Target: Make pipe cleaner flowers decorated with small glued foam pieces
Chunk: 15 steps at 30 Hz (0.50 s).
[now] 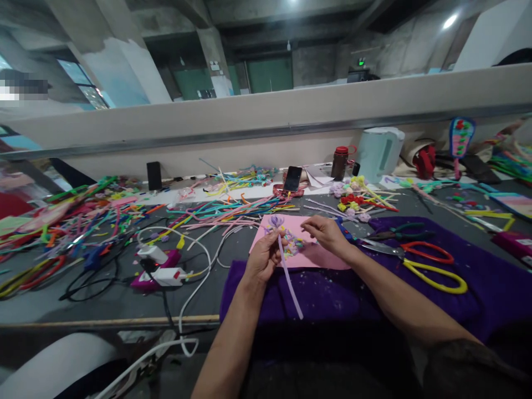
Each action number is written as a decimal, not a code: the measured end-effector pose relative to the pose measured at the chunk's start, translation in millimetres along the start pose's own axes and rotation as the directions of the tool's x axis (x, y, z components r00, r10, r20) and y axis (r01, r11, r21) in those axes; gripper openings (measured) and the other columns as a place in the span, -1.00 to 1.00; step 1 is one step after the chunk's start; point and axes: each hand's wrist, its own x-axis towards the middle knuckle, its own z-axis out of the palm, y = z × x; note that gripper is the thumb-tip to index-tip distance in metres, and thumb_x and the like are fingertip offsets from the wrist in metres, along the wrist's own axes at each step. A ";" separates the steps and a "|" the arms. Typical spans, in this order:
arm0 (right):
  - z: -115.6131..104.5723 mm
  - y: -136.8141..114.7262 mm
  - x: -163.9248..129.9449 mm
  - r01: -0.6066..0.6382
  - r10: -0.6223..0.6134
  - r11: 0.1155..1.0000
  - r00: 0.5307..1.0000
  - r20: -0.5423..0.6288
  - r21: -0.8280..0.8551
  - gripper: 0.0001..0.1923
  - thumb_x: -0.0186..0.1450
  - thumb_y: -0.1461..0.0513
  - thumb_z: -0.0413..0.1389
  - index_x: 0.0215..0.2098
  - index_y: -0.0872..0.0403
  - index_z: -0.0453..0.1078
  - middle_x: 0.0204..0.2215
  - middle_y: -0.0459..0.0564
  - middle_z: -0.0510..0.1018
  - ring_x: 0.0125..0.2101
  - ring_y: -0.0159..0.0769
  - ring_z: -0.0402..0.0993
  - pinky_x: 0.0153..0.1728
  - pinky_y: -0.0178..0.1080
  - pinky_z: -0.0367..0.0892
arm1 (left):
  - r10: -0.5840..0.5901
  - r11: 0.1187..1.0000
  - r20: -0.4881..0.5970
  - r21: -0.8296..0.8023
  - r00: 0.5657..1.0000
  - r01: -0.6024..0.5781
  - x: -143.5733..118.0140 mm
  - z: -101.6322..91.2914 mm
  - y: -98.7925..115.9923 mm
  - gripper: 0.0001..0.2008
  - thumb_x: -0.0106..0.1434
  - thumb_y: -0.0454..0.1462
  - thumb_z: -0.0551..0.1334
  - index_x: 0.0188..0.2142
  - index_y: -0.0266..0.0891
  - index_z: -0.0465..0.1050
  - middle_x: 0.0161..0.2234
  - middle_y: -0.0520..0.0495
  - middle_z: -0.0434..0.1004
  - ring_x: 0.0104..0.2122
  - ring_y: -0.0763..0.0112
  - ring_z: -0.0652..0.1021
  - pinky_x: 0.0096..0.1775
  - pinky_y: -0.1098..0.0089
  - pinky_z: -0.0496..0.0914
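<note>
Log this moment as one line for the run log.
left hand: grips lilac pipe-cleaner flower by stem | right hand: over pink card | beside: scissors on purple cloth

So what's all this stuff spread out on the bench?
pipe cleaners: too many to count, mixed colours, scattered across the table's middle and left
pink card: one, pink, on the purple cloth under the hands
purple cloth: one, purple, front right of the table
scissors: one pair, red and yellow handles, on the cloth
phone: one, black, propped up at the back
kettle: one, pale green, back right
jar: one, dark with red lid, beside the kettle
chargers: two, white, front left
left hand: holds a lilac pipe-cleaner flower
right hand: fingers over the card
</note>
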 end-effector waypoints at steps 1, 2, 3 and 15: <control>1.0 0.0 -0.2 0.045 -0.045 0.998 0.999 0.004 -0.034 -0.85 0.20 0.25 0.03 -0.39 0.08 0.44 -0.47 -0.04 0.45 -0.45 -0.37 0.36 -0.44 -0.32 0.24 | 0.005 1.000 -0.001 -0.001 1.000 -0.005 -0.1 -0.1 0.3 -0.80 0.05 -0.22 0.24 -0.37 -0.34 0.39 -0.64 0.06 0.42 -0.79 0.72 0.26 -0.76 0.64 0.09; 2.2 -1.2 -0.7 0.081 -0.081 0.995 0.997 0.002 -0.057 -0.87 0.19 0.26 0.05 -0.37 0.07 0.45 -0.46 -0.02 0.45 -0.41 -0.35 0.36 -0.42 -0.31 0.24 | 0.010 1.000 -0.002 -0.001 1.000 -0.010 0.0 -0.2 0.4 -0.80 0.04 -0.22 0.24 -0.37 -0.34 0.39 -0.64 0.06 0.42 -0.79 0.72 0.26 -0.76 0.64 0.09; 3.1 -3.1 -1.2 0.103 -0.104 0.992 0.995 -0.004 -0.072 -0.88 0.18 0.27 0.06 -0.37 0.07 0.45 -0.45 -0.02 0.45 -0.39 -0.34 0.36 -0.41 -0.30 0.23 | 0.011 1.000 -0.002 0.001 1.000 -0.011 0.1 -0.5 0.3 -0.79 0.04 -0.22 0.25 -0.37 -0.34 0.39 -0.65 0.06 0.41 -0.79 0.72 0.26 -0.76 0.65 0.08; 6.5 -27.8 -8.4 -0.262 0.194 0.930 0.946 0.260 0.258 -0.63 0.20 0.03 -0.03 -0.50 0.15 0.37 -0.68 -0.13 0.38 -0.74 -0.50 0.24 -0.70 -0.42 0.13 | 0.133 0.984 -0.026 0.123 0.991 -0.129 3.7 -0.4 -4.8 -0.70 -0.06 -0.14 0.31 -0.42 -0.34 0.41 -0.59 0.05 0.43 -0.77 0.74 0.22 -0.75 0.62 -0.02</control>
